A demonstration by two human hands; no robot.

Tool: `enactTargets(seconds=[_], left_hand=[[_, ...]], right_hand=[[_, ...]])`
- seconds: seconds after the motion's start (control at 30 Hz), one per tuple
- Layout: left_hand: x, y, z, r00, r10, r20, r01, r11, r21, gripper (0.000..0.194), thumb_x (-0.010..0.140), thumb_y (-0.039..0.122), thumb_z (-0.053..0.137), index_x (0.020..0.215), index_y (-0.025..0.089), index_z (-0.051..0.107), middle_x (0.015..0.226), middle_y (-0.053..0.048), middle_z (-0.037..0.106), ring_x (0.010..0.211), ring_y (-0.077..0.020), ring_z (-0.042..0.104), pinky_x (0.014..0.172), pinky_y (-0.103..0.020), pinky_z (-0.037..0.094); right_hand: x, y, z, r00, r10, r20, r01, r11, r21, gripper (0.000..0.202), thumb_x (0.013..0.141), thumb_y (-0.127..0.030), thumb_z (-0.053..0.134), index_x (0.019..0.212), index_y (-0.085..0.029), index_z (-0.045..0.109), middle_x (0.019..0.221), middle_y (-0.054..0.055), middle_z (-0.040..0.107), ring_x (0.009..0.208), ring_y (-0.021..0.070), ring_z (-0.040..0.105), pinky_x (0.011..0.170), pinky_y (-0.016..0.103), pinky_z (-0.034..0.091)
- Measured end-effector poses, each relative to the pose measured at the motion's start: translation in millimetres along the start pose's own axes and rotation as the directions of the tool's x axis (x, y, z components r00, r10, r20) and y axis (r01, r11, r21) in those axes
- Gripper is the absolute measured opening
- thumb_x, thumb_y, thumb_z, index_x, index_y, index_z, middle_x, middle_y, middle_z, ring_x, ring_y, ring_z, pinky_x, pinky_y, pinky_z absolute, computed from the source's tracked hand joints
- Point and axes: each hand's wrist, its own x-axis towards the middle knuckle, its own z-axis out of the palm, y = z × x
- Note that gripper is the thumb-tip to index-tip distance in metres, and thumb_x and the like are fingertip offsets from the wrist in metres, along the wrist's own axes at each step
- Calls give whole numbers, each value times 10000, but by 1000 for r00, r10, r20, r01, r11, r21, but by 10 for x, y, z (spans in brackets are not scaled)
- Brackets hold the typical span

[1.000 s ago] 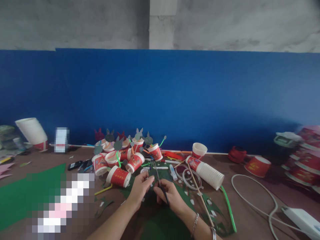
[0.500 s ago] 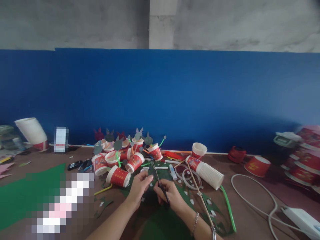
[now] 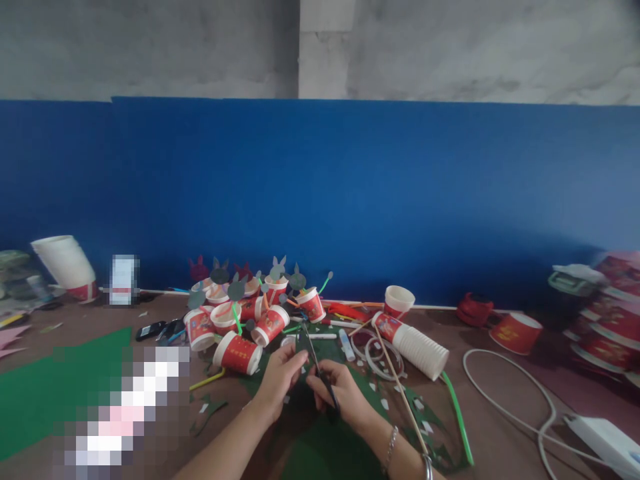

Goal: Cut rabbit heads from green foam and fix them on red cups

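Observation:
In the head view, my left hand [image 3: 280, 375] pinches a small piece of dark green paper [image 3: 302, 343] between thumb and fingers. My right hand [image 3: 346, 392] is closed around the dark handles of a pair of scissors [image 3: 327, 385]. The blades point away from me and lie along the paper, close to my left fingertips. How far the blades are apart is hard to make out. Beneath both hands lies a dark green sheet [image 3: 320, 447] with small white scraps around it. Just beyond the hands are a white marker [image 3: 320, 336] and a glue stick [image 3: 346, 345].
Red paper cups [image 3: 237, 353] with paper animal heads cluster behind my left hand. A stack of cups [image 3: 420, 350] lies on the right, near a thin wooden stick [image 3: 400, 387], a green pipe cleaner [image 3: 457, 417] and a white cable [image 3: 500, 390]. Green paper [image 3: 65, 387] lies left.

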Motion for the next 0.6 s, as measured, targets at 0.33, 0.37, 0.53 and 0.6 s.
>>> enactTargets(seconds=[0.33,0.37,0.53,0.6], left_hand=[[-6,63,-6,1000,-12,27,12,1000,-2,302,676,395,652,598,175,460,409,105,341,391,-40,216,420,-203,122],[-5,64,-6,1000,-13,28,13,1000,-3,298,676,392,650,599,174,461,408,106,339,390,-40,213,420,-203,120],[12,48,-18,1000,-15,26,15,1000,2,297,680,394,645,595,176,460,392,110,326,377,-39,206,414,-202,114],[18,36,-25,1000,-19,25,19,1000,3,301,678,398,648,594,177,462,388,108,333,372,-38,207,410,-200,114]], right_hand=[[14,24,-2,1000,1,-7,-1,1000,-7,412,705,-561,626,718,-157,545,441,-48,513,390,76,434,411,191,314],[14,26,-3,1000,1,-4,-1,1000,-5,413,706,-564,624,716,-158,544,440,-48,513,389,76,433,410,191,313],[5,15,-14,1000,3,3,-3,1000,-10,393,718,-541,625,703,-156,543,436,-50,506,385,72,426,405,187,309],[0,-2,-17,1000,6,5,-6,1000,-12,383,722,-530,625,697,-157,541,431,-53,503,382,69,420,402,185,300]])
